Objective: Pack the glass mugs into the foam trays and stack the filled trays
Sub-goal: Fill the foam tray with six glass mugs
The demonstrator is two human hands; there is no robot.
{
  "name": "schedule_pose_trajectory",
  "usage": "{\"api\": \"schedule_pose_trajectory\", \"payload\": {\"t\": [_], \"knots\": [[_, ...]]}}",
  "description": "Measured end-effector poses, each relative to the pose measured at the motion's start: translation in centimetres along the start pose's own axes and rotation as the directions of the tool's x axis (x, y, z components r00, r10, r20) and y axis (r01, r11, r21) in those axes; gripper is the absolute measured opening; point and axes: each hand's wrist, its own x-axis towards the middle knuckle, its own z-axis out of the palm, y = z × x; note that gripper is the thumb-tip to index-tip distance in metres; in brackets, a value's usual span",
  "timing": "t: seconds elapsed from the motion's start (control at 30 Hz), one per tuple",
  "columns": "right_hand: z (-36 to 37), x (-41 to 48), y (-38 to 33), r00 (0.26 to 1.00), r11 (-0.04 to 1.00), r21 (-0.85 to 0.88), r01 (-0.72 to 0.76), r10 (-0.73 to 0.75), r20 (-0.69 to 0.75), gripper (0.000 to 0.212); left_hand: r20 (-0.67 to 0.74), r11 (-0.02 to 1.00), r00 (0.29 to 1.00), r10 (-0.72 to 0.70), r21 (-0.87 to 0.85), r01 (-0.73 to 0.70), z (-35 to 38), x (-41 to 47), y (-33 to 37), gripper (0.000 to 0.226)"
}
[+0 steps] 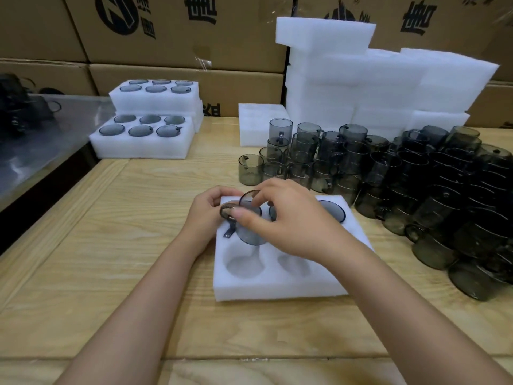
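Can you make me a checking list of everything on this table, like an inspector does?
Surface: wooden table, pale planks.
Job's things: foam tray under the hands, two near pockets empty, a seated mug far right; loose mugs piled at right; filled trays far left, some stacked; empty foam stack behind.
Clutter: dark things at far left, unclear.
Grips: left hand and right hand both hold a glass mug, tilted over the tray.
Cables: nothing seen.
Surroundings: cardboard boxes along the back.

Smoky glass mug (250, 234) tilted over white foam tray (277, 287) — two front pockets empty, filled trays (138, 150) stacked far left
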Motion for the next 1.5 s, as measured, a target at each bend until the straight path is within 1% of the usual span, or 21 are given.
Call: {"api": "schedule_pose_trajectory", "payload": {"t": [0.07, 0.13, 0.23, 0.3, 0.37, 0.4, 0.47, 0.53, 0.6, 0.7, 0.77, 0.87, 0.97, 1.03, 1.1, 1.17, 1.23, 1.3, 1.37, 1.43, 1.5], "knots": [[-0.4, -0.4, 0.4, 0.997, 0.999, -0.002, 0.037, -0.037, 0.065, 0.039, -0.001, 1.000, 1.000, -0.017, 0.001, 0.017, 0.1, 0.2, -0.1, 0.029], [-0.7, -0.6, 1.0, 0.994, 0.999, 0.008, 0.048, -0.049, 0.100, 0.039, -0.005, 1.000, 1.000, -0.013, 0.012, 0.013, 0.1, 0.2, -0.1, 0.030], [-1.1, -1.0, 1.3, 0.998, 1.000, 0.019, 0.024, -0.025, 0.052, 0.038, 0.001, 1.000, 1.000, -0.009, -0.004, 0.009, 0.1, 0.2, -0.1, 0.021], [-1.2, -1.7, 1.0, 1.000, 0.991, 0.136, -0.011, 0.012, -0.008, 0.036, 0.001, 0.999, 1.000, -0.025, -0.021, 0.025, 0.1, 0.0, 0.2, 0.026], [-1.0, -2.6, 0.4, 0.995, 0.951, 0.307, -0.044, 0.068, -0.067, 0.050, -0.003, 0.999, 0.999, -0.042, -0.031, 0.042, 0.2, -0.1, 0.3, 0.031], [-0.7, -3.2, 0.1, 0.993, 0.935, 0.350, -0.050, 0.085, -0.087, 0.061, -0.004, 0.999, 0.999, -0.046, -0.029, 0.046, 0.2, -0.1, 0.3, 0.029], [0.3, -4.1, -0.6, 0.990, 0.948, 0.314, -0.049, 0.088, -0.110, 0.075, 0.002, 0.998, 0.998, -0.058, -0.021, 0.058, 0.1, -0.2, 0.3, 0.025], [1.6, -4.7, -1.3, 0.985, 0.975, 0.220, -0.036, 0.071, -0.156, 0.065, 0.001, 0.999, 0.999, -0.049, -0.011, 0.049, 0.1, -0.1, 0.1, 0.018], [2.6, -5.0, -1.9, 0.964, 0.987, 0.154, -0.042, 0.081, -0.255, 0.057, -0.010, 0.999, 0.999, -0.039, 0.011, 0.039, 0.1, 0.0, 0.0, 0.013], [3.5, -4.7, -2.2, 0.922, 0.997, 0.058, -0.054, 0.072, -0.381, 0.059, -0.022, 0.999, 0.999, -0.035, 0.031, 0.035, 0.2, 0.0, 0.1, 0.013], [3.8, -4.4, -2.6, 0.910, 0.997, 0.050, -0.056, 0.072, -0.408, 0.059, -0.019, 0.999, 0.999, -0.041, 0.028, 0.041, 0.2, -0.1, 0.1, 0.013], [4.2, -4.0, -3.0, 0.922, 0.989, 0.131, -0.068, 0.113, -0.370, 0.057, -0.008, 0.999, 1.000, -0.030, 0.018, 0.030, 0.2, -0.1, 0.2, 0.012], [4.4, -3.7, -3.1, 0.932, 0.983, 0.133, -0.127, 0.165, -0.323, 0.057, -0.005, 0.999, 1.000, -0.026, 0.023, 0.026, 0.2, -0.2, 0.2, 0.012], [4.2, -3.6, -3.1, 0.932, 0.986, 0.076, -0.149, 0.165, -0.323, 0.057, -0.012, 0.999, 0.999, -0.038, 0.022, 0.038, 0.1, -0.2, 0.1, 0.011], [4.0, -3.4, -3.0, 0.941, 0.988, -0.028, -0.149, 0.133, -0.312, 0.056, -0.018, 0.999, 0.999, -0.050, 0.017, 0.050, 0.0, -0.1, 0.1, 0.011], [3.9, -3.3, -2.8, 0.959, 0.982, -0.130, -0.136, 0.098, -0.265, 0.055, -0.016, 0.998, 0.998, -0.058, 0.031, 0.059, 0.0, -0.2, 0.0, 0.010], [4.3, -3.2, -2.8, 0.971, 0.980, -0.166, -0.114, 0.075, -0.225, 0.056, -0.010, 0.998, 0.999, -0.044, 0.043, 0.044, 0.1, -0.4, 0.1, 0.008], [4.7, -3.4, -2.7, 0.978, 0.974, -0.197, -0.114, 0.074, -0.197, 0.064, -0.023, 0.998, 0.999, 0.035, 0.054, -0.033, 0.1, -0.7, 0.9, 0.009], [4.7, -3.8, -2.3, 0.986, 0.970, -0.218, -0.107, 0.074, -0.151, 0.074, -0.019, 0.982, 0.984, 0.175, 0.073, -0.174, -0.1, -1.3, 2.4, 0.016], [4.3, -4.3, -1.8, 0.995, 0.984, -0.164, -0.061, 0.047, -0.087, 0.084, 0.084, 0.952, 0.956, 0.280, 0.106, -0.288, 0.2, -2.3, 3.9, 0.029], [4.0, -4.5, -1.2, 0.999, 0.998, -0.045, -0.048, 0.047, -0.023, 0.084, 0.220, 0.941, 0.939, 0.265, 0.152, -0.301, 1.2, -3.5, 4.7, 0.037]]}}
